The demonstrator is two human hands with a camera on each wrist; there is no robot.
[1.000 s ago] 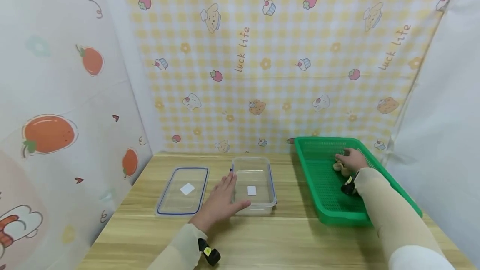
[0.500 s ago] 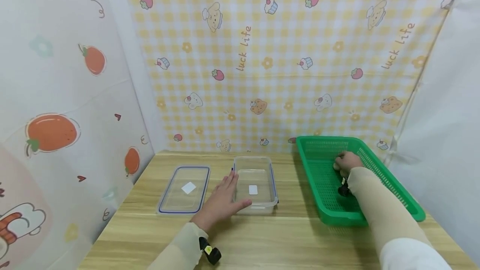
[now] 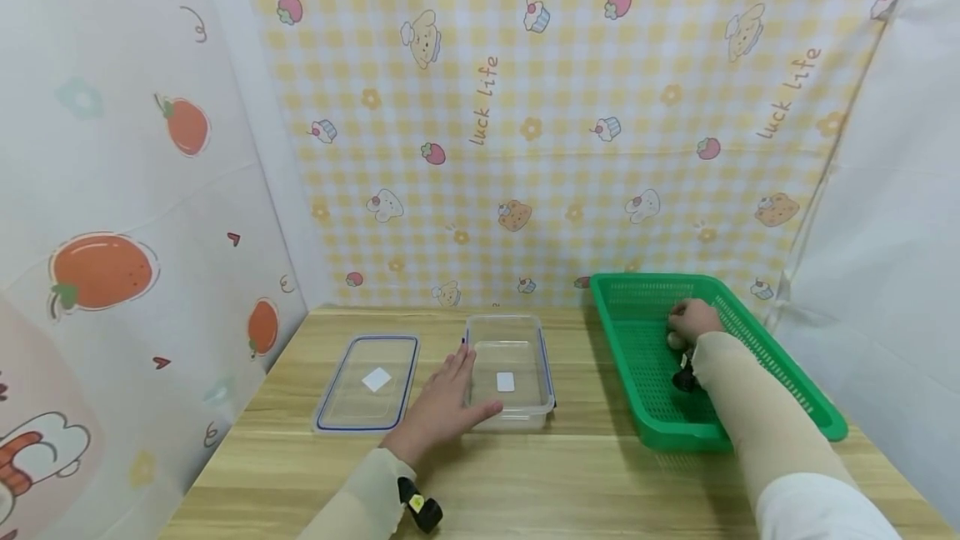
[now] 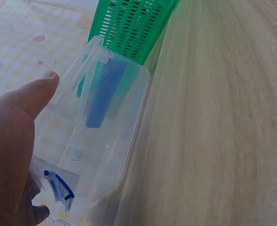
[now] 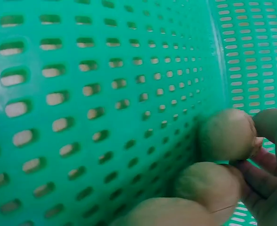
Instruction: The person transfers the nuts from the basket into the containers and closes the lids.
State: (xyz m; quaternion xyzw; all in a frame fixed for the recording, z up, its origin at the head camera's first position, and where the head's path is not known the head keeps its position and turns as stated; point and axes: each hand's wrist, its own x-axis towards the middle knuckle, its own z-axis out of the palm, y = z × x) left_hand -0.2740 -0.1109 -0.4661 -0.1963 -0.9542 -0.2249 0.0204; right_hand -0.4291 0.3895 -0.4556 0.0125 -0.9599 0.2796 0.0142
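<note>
Inside the green basket (image 3: 641,427), my right hand (image 3: 696,320) reaches down to several round tan walnuts. In the right wrist view its fingers (image 5: 270,125) pinch one walnut (image 5: 228,134). A second walnut (image 5: 211,188) lies just below it, and a third (image 5: 169,214) is cut off by the frame's bottom edge. My left hand (image 3: 438,407) rests against the near left corner of a clear plastic container (image 3: 525,419), its fingers straight and its thumb stretched along the front. The left wrist view shows the thumb (image 4: 46,89) beside the container's rim and blue-trimmed clips.
The container's clear lid (image 3: 367,402) with a blue seal lies flat to its left. A white square sticker (image 3: 505,382) shows on the container. A checked cloth (image 3: 562,165) hangs behind the wooden table (image 3: 540,482).
My right hand has moved slightly left and down in the basket, closing its fingers on a walnut and covering more of the group. My left hand has stayed against the container.
</note>
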